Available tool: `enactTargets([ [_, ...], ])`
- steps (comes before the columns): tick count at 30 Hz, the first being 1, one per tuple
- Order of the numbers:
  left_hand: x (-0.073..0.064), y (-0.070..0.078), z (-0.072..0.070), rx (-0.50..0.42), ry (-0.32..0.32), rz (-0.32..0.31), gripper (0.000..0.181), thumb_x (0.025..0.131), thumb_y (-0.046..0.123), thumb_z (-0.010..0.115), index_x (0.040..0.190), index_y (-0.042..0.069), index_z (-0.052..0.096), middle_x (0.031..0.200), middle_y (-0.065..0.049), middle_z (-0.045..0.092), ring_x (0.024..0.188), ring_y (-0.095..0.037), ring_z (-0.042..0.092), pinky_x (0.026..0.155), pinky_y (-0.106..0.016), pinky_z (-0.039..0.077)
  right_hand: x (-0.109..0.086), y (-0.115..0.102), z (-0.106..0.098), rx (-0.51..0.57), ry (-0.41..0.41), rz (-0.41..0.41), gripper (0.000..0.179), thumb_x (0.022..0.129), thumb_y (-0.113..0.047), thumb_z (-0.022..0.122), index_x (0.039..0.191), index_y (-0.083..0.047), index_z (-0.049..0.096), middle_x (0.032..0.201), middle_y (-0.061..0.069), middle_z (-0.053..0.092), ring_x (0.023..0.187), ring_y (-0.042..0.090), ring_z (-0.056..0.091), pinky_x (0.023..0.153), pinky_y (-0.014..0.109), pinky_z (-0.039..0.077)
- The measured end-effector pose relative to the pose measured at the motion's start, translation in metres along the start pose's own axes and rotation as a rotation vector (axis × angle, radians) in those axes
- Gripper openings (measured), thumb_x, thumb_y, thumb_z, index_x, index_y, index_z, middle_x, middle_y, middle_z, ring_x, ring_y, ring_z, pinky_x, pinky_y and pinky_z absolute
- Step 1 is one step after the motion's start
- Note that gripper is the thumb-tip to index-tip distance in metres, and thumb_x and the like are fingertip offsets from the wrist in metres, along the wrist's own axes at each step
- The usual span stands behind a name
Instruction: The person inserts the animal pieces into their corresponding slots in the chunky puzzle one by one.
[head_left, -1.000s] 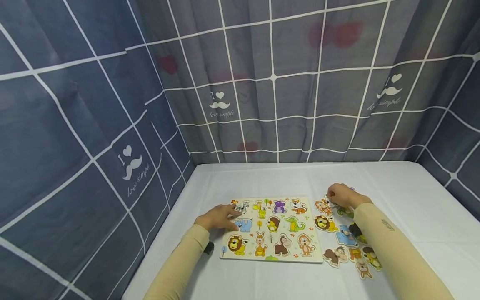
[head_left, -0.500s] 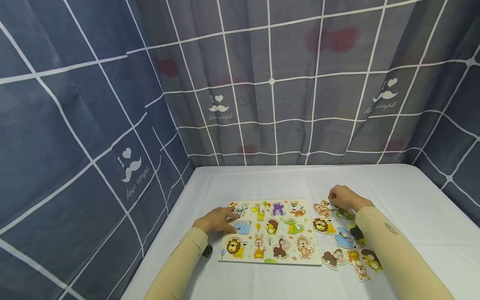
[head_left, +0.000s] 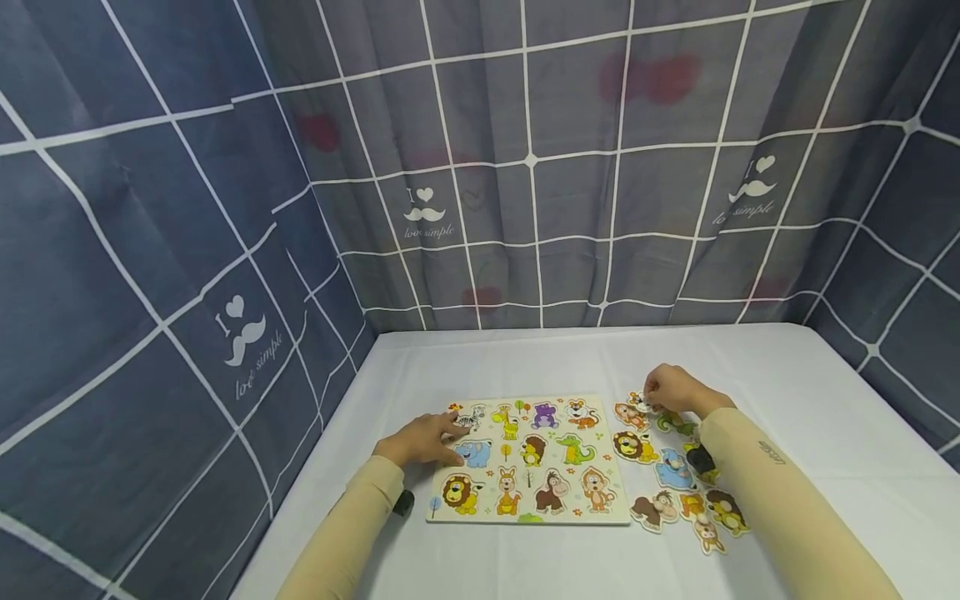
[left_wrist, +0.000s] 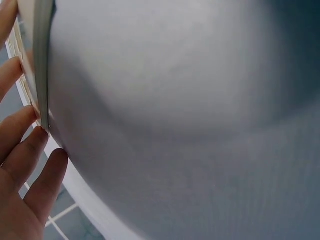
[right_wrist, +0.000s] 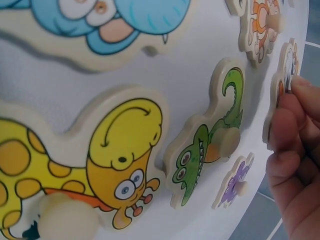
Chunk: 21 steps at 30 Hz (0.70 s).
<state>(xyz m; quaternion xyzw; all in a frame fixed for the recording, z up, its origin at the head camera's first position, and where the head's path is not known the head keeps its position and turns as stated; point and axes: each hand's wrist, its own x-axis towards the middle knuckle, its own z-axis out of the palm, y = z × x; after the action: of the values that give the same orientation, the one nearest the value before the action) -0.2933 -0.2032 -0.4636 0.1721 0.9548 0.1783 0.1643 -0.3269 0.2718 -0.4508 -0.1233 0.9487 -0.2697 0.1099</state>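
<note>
A wooden peg puzzle board printed with animals lies on the white table. My left hand rests at its left edge with fingers spread over the zebra and elephant pictures. In the left wrist view, the fingertips touch the board's edge. Right of the board, my right hand pinches an orange-and-white animal puzzle piece between thumb and fingers; its knob is hidden. Close by are a crocodile piece, a monkey piece and a purple piece.
Several loose pieces lie right of the board, among them a lion, a blue elephant, a gorilla and a hedgehog. A giraffe piece lies under my right wrist. A checked curtain stands behind the table.
The head view has shifted slightly, so the scene sits farther left. Both hands stay at the same places, the left at the board and the right at the far loose pieces.
</note>
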Motion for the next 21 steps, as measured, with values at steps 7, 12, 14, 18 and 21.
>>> enactTargets([
  [7,0.0007,-0.0001,-0.0009,-0.008,0.008,0.002,0.062,0.079,0.041,0.083,0.135,0.027,0.064,0.161,-0.007,0.038,0.149,-0.04,0.032,0.121,-0.058,0.029,-0.0031,-0.0041,-0.0015,0.027,-0.012,0.012,0.011,0.092,-0.004,0.062,0.084,0.0,0.068,0.068,0.004,0.064,0.06,0.013,0.056,0.055,0.026,0.048],
  [12,0.0001,-0.0004,-0.0004,-0.006,0.003,0.006,0.062,0.079,0.042,0.083,0.136,0.027,0.064,0.161,-0.008,0.038,0.149,-0.04,0.032,0.121,-0.059,0.029,-0.0039,-0.0064,-0.0012,0.064,-0.031,0.032,0.012,0.092,-0.004,0.064,0.082,0.001,0.068,0.067,0.004,0.066,0.058,0.012,0.058,0.054,0.025,0.05],
  [14,-0.0002,-0.0003,-0.0004,-0.008,0.002,0.002,0.062,0.079,0.042,0.083,0.136,0.027,0.063,0.161,-0.008,0.038,0.149,-0.04,0.032,0.121,-0.059,0.028,-0.0034,-0.0066,-0.0002,0.08,-0.029,0.04,0.012,0.092,-0.004,0.064,0.081,0.0,0.068,0.066,0.004,0.066,0.057,0.012,0.058,0.055,0.025,0.051],
  [18,0.0004,-0.0006,-0.0006,0.001,0.004,0.006,0.062,0.079,0.042,0.083,0.136,0.027,0.063,0.161,-0.008,0.038,0.149,-0.041,0.032,0.121,-0.059,0.028,-0.0027,-0.0065,0.0022,0.104,-0.014,0.023,0.012,0.091,-0.004,0.065,0.081,0.001,0.067,0.065,0.003,0.066,0.055,0.011,0.058,0.054,0.026,0.053],
  [21,0.0005,-0.0003,-0.0009,0.005,0.003,0.014,0.063,0.078,0.042,0.083,0.136,0.026,0.063,0.16,-0.009,0.039,0.148,-0.042,0.033,0.121,-0.059,0.028,-0.0032,-0.0066,0.0033,0.115,-0.01,0.014,0.012,0.091,-0.005,0.065,0.08,0.0,0.067,0.063,0.004,0.065,0.054,0.011,0.059,0.054,0.026,0.053],
])
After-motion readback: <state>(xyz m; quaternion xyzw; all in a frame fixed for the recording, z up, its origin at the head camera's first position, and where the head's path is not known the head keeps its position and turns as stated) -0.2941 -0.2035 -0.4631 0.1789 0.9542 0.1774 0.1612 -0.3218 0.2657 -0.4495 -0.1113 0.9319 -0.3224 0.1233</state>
